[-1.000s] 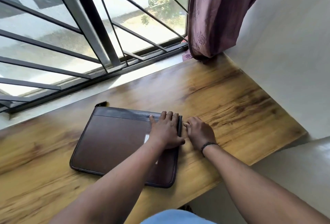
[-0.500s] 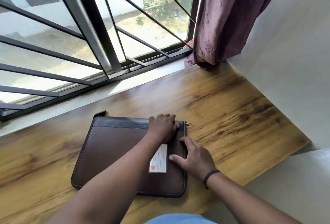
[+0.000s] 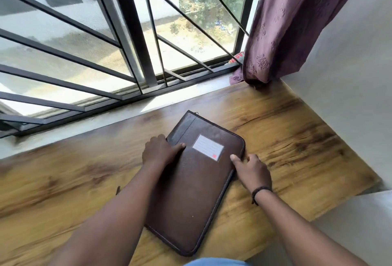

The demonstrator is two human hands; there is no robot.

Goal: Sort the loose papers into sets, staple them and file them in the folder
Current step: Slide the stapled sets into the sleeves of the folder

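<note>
Folder (image 3: 197, 183) is lying closed and flat on the desk (image 3: 297, 138), skewed so that its far end is pointing toward the window (image 3: 106, 38) and its near end is reaching the desk's front edge. It is being steadied on both sides. The left hand (image 3: 159, 152) is resting on the folder's far left edge, with the thumb laid straight across the cover and the fingers draped over the side; whether anything is being pinched there cannot be told. The right hand (image 3: 251, 170) is being held at the right edge, with the thumb touching the cover near the zip and the fingers loosely curled just beside it, gripping nothing.

No loose papers and no stapler are being shown, so the sorting and stapling cannot be judged from here; the step in hand is being read as handling the folder itself, either before opening or after closing. If it is to be opened, the zip pull would need to be found and drawn along the edge while the cover is being held down.

A white label (image 3: 207, 147) is being shown in a clear pocket on the cover, with ruled lines and a small red mark at one corner; no writing on it can be read. Red lettering is showing on something at the sill beside the curtain (image 3: 297, 21), too partial to read.
</note>
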